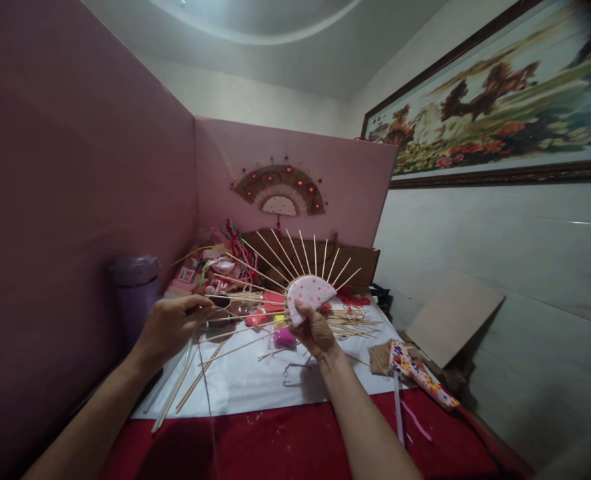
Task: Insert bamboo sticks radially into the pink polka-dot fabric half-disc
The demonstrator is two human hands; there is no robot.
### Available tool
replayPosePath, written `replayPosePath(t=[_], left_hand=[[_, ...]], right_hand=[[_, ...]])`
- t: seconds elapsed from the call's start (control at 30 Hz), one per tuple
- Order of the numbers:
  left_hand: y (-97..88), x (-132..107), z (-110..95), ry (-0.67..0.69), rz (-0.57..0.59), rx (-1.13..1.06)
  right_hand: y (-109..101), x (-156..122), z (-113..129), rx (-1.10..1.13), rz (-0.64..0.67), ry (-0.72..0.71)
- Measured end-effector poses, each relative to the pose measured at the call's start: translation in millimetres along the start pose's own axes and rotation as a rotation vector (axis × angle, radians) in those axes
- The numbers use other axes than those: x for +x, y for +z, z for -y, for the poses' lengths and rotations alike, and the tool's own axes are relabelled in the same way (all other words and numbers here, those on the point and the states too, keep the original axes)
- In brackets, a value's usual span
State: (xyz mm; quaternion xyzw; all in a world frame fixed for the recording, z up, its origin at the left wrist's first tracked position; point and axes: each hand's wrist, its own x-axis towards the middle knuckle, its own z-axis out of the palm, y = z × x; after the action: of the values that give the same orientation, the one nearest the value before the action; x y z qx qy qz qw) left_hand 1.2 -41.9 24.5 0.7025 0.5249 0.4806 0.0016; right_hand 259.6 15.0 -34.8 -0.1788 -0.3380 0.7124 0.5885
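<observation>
My right hand (314,330) is closed around the base of a half-made fan (309,291): a white semicircle with pink dots from which several thin wooden sticks radiate upward. My left hand (172,325) is closed in a pinch on a dark tool (220,302), possibly a glue gun, whose tip points toward the fan's left sticks. Both hands hover above a white sheet (255,383) on a red cloth (285,443).
A finished brown fan (279,189) hangs on the pink board behind. A purple cup (135,287) stands at left. Loose sticks (195,377), ribbons and pink bits clutter the sheet. A flowered folded piece (422,375) and cardboard (452,317) lie at right by the wall.
</observation>
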Motion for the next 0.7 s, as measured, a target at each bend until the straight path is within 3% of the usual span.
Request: replayPosePath(t=[0.07, 0.2, 0.5, 0.7], left_hand=[[1.6, -1, 4, -0.006, 0.059, -0.015], [4.0, -5, 8, -0.054, 0.023, -0.016], [0.0, -11, 12, -0.005, 0.111, -0.020], [23.3, -17, 15, -0.106, 0.048, -0.104]], right_hand=[[0, 0, 1, 0.027, 0.001, 0.007], [-1, 2, 1, 0.022, -0.016, -0.005], [-10, 5, 10, 0.071, -0.079, 0.002], [-3, 1, 4, 0.187, -0.026, 0.028]])
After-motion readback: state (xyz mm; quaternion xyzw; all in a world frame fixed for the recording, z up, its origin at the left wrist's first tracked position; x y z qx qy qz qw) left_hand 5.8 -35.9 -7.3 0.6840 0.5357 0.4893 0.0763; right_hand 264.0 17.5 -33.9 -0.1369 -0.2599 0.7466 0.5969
